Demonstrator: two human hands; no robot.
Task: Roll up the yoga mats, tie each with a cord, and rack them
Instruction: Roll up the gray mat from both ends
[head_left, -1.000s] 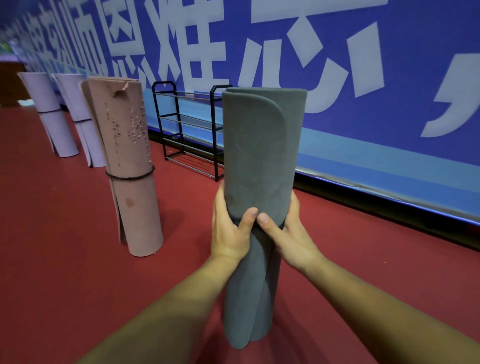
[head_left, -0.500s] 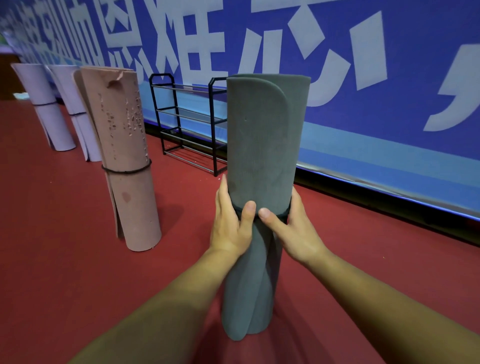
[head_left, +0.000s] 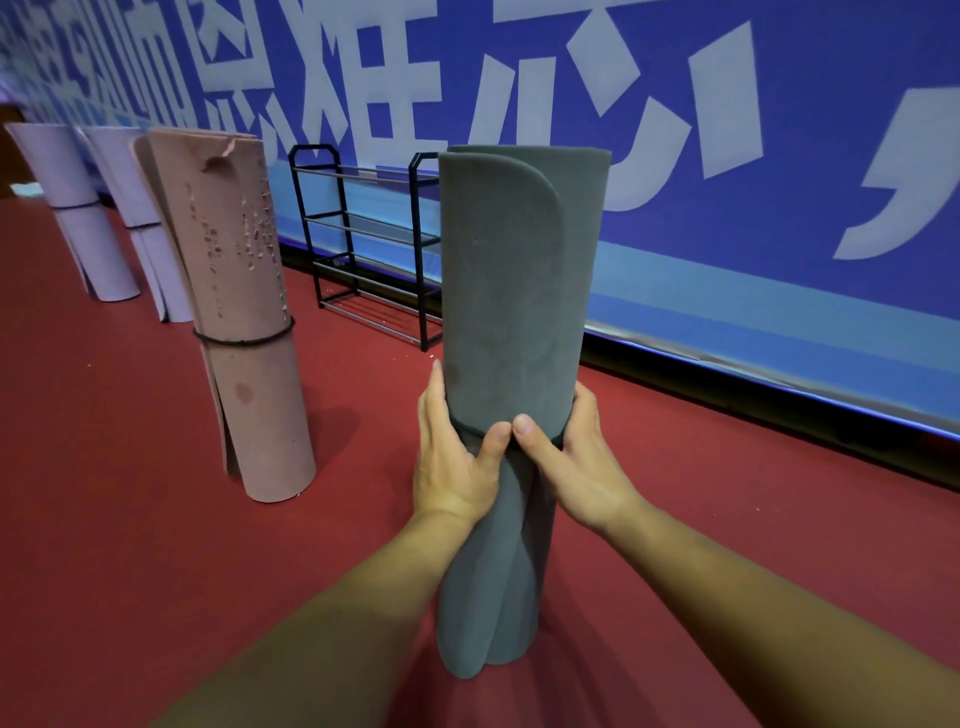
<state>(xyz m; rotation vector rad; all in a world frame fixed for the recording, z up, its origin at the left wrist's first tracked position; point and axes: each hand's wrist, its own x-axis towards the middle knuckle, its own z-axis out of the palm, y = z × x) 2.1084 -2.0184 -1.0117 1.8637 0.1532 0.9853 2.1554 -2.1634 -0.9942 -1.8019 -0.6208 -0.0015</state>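
Note:
A rolled grey yoga mat (head_left: 511, 270) stands upright on the red floor right in front of me. A thin black cord (head_left: 470, 429) circles its middle. My left hand (head_left: 452, 457) and my right hand (head_left: 582, 462) grip the roll from either side at the cord, thumbs meeting at the front. A pink rolled mat (head_left: 244, 291) tied with a black cord (head_left: 244, 340) stands upright to the left. Two pale lilac rolled mats (head_left: 72, 208) (head_left: 143, 218) stand farther back left. A black metal rack (head_left: 363, 244) with bare shelves stands against the wall behind the grey mat.
A blue banner wall (head_left: 727, 156) with large white characters runs along the back and right. Red floor (head_left: 104, 493) stretches between me and the standing mats.
The view has drifted slightly. My thumbs have moved closer together at the cord on the grey mat; the roll stays upright in the same place.

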